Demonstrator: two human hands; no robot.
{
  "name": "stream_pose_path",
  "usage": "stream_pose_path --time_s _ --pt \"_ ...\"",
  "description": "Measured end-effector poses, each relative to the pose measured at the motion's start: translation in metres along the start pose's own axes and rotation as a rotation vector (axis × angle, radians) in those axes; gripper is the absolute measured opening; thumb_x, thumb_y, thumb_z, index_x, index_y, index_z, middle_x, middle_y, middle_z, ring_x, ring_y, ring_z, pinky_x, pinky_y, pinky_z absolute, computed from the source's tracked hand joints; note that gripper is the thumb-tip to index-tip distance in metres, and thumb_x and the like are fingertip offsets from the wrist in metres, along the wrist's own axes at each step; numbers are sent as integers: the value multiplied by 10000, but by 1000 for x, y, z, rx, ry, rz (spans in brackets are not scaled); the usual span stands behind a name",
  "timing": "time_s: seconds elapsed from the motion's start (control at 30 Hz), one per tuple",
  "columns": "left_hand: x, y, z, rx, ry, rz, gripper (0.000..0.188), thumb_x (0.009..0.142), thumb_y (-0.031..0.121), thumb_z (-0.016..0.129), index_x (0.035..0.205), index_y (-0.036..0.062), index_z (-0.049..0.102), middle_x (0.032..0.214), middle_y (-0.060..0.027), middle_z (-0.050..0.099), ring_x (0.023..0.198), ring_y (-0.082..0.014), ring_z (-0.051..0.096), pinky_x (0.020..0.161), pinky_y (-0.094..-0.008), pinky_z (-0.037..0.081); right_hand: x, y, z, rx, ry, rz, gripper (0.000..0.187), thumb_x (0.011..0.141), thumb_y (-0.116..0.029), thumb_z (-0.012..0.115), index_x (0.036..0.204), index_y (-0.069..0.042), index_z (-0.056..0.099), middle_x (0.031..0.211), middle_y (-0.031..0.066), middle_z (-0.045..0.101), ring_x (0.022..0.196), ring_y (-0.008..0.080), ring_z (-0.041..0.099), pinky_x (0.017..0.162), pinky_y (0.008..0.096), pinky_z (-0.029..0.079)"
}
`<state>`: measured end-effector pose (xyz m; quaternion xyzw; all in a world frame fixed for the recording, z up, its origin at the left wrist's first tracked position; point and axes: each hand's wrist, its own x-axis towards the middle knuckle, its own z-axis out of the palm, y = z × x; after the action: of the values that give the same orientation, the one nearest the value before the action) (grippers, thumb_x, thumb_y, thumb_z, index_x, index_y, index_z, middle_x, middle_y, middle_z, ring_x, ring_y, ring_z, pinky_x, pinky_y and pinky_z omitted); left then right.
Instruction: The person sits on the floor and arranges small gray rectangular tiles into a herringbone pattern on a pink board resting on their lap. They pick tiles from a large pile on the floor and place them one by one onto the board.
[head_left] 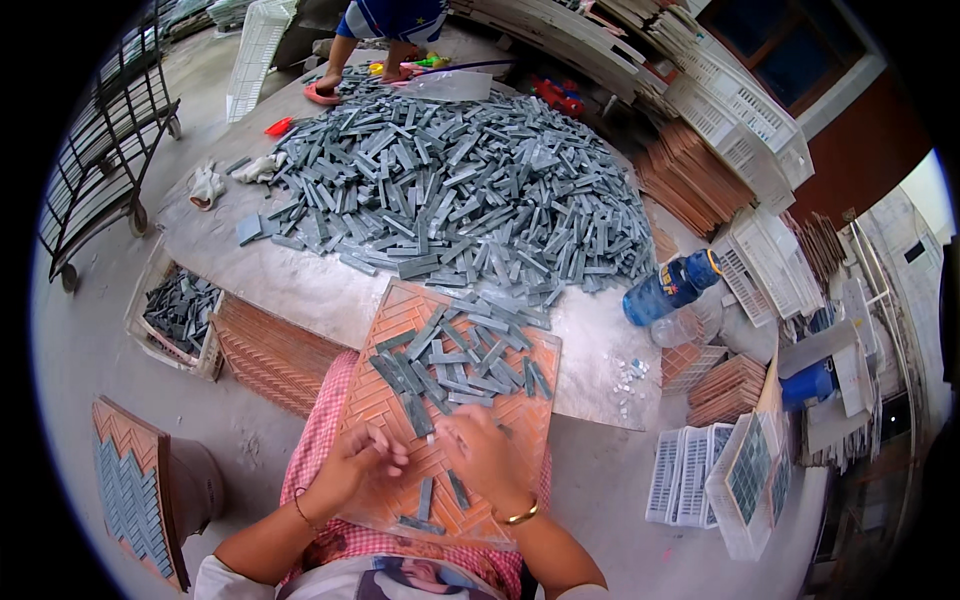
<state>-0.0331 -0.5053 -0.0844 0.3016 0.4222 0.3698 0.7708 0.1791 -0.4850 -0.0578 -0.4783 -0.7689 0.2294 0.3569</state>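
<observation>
An orange board (520, 425) with herringbone grooves rests across my lap, its far end on the edge of the pile's platform. Loose grey-green stone strips (455, 355) lie jumbled over its upper half, and a few strips (425, 498) sit lower down. My left hand (362, 458) hovers over the left part of the board, fingers loosely curled and apart, nothing seen in them. Just right of it, my right hand (482, 455) bends its fingers together close to the strips. A tiny white spot shows at its fingertips; what they hold is too small to make out.
A large heap of strips (450, 180) covers the platform ahead. A blue bottle (665, 290) stands to its right. At left are a crate of dark strips (180, 310), stacked orange boards (275, 350) and a filled herringbone board (135, 490). Another person's legs (345, 60) show behind the heap.
</observation>
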Motion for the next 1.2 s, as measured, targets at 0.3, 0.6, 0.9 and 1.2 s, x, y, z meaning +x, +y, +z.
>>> stream_pose_path --time_s 0.3,0.6,0.9,1.2 --pt "-20 1 -37 216 -24 17 81 900 77 599 968 33 599 864 -41 612 744 -156 588 664 -273 473 -30 -24 -11 61 119 257 82 791 -55 703 855 -12 675 782 116 644 688 236 622 596 315 475" --pt "-31 0 -2 1248 -109 585 214 776 138 644 965 69 572 895 -116 592 837 -312 611 692 -402 499 -73 -34 -9 26 55 289 95 803 -46 697 886 -12 664 809 115 650 682 257 630 585 325 481" --pt "-4 90 -157 1518 938 729 565 755 2 696 1281 23 491 1358 -239 437 1216 -418 466 971 -416 450 -92 -31 -47 -16 116 378 85 791 -11 696 863 7 656 780 114 638 673 184 616 593 283 475" --pt "6 25 -1 1132 101 729 158 709 -48 660 842 15 603 778 -130 591 718 -292 600 614 -362 485 -111 11 -47 -69 -14 468 261 742 -161 786 917 -25 648 776 95 625 630 224 597 573 313 471"
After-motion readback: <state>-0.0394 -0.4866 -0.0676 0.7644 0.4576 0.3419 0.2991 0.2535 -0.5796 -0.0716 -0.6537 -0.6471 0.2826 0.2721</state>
